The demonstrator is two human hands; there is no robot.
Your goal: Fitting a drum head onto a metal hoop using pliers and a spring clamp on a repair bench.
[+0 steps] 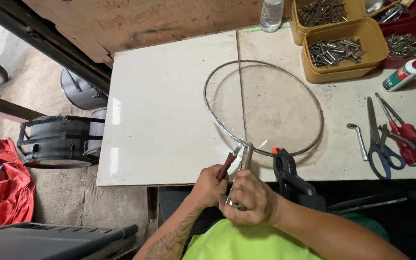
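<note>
A round metal hoop (pixel 314 98) covered with a clear film lies on the white tabletop (pixel 164 106). A black spring clamp (pixel 287 168) with an orange tip grips the hoop's near edge. My left hand (pixel 209 185) holds the dark red handle of pliers (pixel 234 161) whose jaws bite the hoop rim. My right hand (pixel 251 197) is closed around the pliers' other handle, right beside the left hand.
Two tan trays (pixel 376 45) of nails stand at the back right, next to a glue bottle (pixel 403 74). Blue-handled scissors (pixel 379 144), red-handled tools (pixel 410 137) and a hex key (pixel 359 139) lie at right. A clear bottle (pixel 270 14) stands at the back. Drums (pixel 61 139) sit on the floor left.
</note>
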